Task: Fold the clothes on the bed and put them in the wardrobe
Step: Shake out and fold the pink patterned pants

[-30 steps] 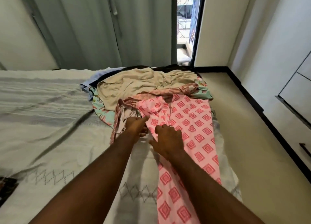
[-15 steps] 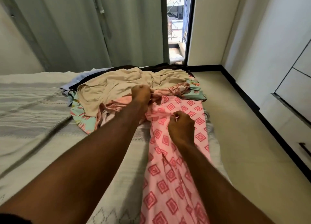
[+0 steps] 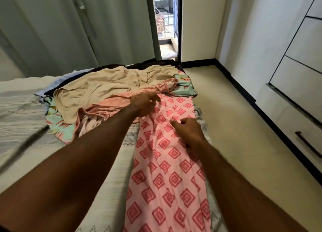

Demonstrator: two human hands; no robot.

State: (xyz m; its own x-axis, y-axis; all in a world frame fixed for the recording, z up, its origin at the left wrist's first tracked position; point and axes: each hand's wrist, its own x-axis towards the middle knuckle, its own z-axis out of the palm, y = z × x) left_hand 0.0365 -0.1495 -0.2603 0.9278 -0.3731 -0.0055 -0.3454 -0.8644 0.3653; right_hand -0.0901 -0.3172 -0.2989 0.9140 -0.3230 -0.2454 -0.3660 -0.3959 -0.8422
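On the left we see the bed (image 3: 22,113) with its pale striped cover, and no clothes lie on this part. Further right, at the far end of the bed, lies the pile (image 3: 97,96): a beige cloth on top, a mint printed piece and a salmon one under it, all crumpled and not yet folded. We think the pile stays there so that one piece at a time can be pulled toward us.

Our left hand (image 3: 143,103) rests at the border between the pile and the pink dress (image 3: 167,170). Its fingers are loosely spread, with the tips on the top edge of the dress, and they grip nothing that we can see. It seems to flatten or look for the upper edge, so the dress can lie straight before folding.

The pink dress, with red diamond print, is stretched along the right side of the bed, from the pile down to us. Our right hand (image 3: 187,128) lies on it, near its right edge. The fingers are curled; whether they pinch cloth we cannot tell, because the hand hides them.

On the far right stands the wardrobe (image 3: 299,71), closed, across the floor from the bed. Nothing is put inside yet, so the task is in its early part.
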